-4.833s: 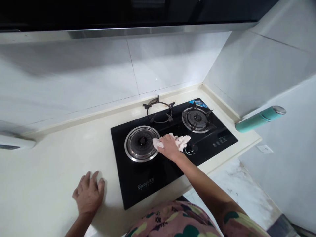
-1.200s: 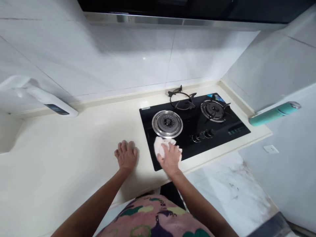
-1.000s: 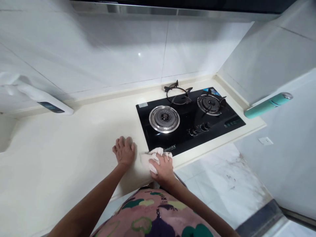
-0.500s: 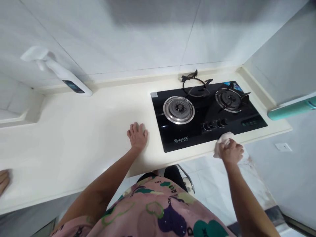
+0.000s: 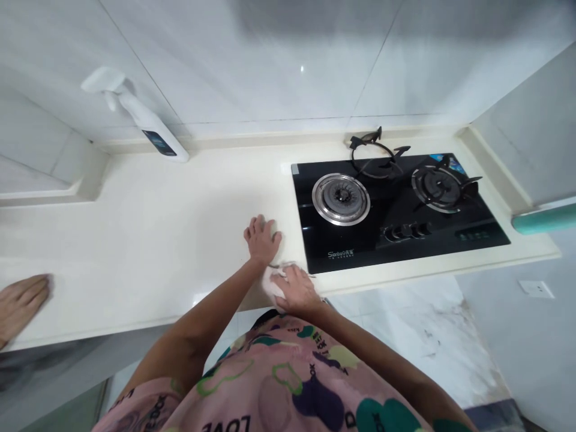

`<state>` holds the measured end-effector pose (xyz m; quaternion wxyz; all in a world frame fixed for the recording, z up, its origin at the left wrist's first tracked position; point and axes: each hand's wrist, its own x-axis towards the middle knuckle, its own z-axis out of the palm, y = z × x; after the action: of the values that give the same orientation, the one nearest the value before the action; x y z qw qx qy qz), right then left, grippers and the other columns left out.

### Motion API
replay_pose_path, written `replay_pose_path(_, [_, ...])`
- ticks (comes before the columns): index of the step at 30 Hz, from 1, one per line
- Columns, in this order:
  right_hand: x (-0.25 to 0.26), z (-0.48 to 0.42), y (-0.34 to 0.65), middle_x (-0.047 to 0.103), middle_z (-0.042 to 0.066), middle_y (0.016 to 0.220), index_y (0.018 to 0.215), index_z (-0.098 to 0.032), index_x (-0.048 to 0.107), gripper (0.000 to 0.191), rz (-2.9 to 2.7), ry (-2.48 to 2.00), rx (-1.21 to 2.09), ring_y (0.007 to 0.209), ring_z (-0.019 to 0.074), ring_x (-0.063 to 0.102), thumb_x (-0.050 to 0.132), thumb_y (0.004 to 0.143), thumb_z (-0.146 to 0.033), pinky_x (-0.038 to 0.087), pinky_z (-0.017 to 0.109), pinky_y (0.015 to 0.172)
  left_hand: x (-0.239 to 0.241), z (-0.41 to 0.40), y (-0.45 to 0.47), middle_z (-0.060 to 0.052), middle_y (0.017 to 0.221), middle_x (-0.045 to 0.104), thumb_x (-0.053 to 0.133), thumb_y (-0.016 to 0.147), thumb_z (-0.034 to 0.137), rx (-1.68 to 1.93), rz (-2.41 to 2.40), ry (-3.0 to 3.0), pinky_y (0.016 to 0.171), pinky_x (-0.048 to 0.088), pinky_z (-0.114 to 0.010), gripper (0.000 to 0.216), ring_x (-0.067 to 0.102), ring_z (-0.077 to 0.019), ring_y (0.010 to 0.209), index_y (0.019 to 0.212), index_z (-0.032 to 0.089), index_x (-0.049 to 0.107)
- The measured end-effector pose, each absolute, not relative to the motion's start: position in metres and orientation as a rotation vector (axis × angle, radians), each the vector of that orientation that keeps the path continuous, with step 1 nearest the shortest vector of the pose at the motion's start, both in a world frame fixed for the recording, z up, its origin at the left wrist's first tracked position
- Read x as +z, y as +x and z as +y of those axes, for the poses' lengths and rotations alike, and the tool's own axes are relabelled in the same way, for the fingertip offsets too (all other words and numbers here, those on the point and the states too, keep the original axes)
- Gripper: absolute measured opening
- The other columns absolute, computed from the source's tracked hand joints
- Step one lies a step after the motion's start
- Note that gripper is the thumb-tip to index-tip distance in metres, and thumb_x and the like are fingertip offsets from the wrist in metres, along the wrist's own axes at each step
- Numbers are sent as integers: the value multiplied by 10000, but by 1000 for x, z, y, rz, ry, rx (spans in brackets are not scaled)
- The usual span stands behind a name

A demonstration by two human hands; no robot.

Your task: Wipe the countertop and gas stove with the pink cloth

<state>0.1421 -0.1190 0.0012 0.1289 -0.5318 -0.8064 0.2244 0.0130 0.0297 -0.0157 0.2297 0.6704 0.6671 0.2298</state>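
My left hand (image 5: 262,241) lies on the cream countertop (image 5: 198,228) with its fingers spread, just left of the gas stove (image 5: 373,240), and holds nothing. Close below it, my right hand (image 5: 297,292) presses a crumpled white cloth (image 5: 272,282) onto the counter near the front edge, by the stove's near left corner. Much of the cloth is hidden under the fingers. The black glass stove has two burners. A loose pan support (image 5: 375,175) sits tilted at its back edge, off the left burner (image 5: 341,199).
A white spray bottle (image 5: 139,117) leans against the back wall on the left. Another person's hand (image 5: 24,303) rests on the counter at far left. A green cylinder (image 5: 546,219) juts in at right, above a wall socket (image 5: 536,289).
My right hand has swept left with the cloth along the front edge, from below the stove's right part to beside my left hand. The view has shifted; more of the other person's hand shows.
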Motion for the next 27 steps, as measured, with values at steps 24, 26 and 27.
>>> replay_pose_path(24, [10,-51,315,554,213,1329,1392,-178,658,570,-1428,-2388,153,1161,389,504,589,882,-423,444,536,953,3,-46,-56,-65,1089,767,577,910,537,792,1515,1337,987,546,-414,388,698,-234,1043,1096,229,721])
replay_pose_path(26, [12,-53,266,535,212,1376,1398,-203,653,542,-1669,-2270,210,1178,398,470,619,895,-399,426,553,956,-1,-45,-52,-73,1146,750,571,921,515,795,1508,1372,1023,537,-429,377,689,-237,1091,1124,233,714])
replay_pose_path(27, [14,-56,242,521,210,1411,1410,-221,646,537,-1773,-2219,264,1195,407,454,631,899,-386,413,569,965,-2,-44,-51,-78,1178,738,568,927,500,798,1502,1395,1042,531,-435,369,681,-240,1123,1139,235,712])
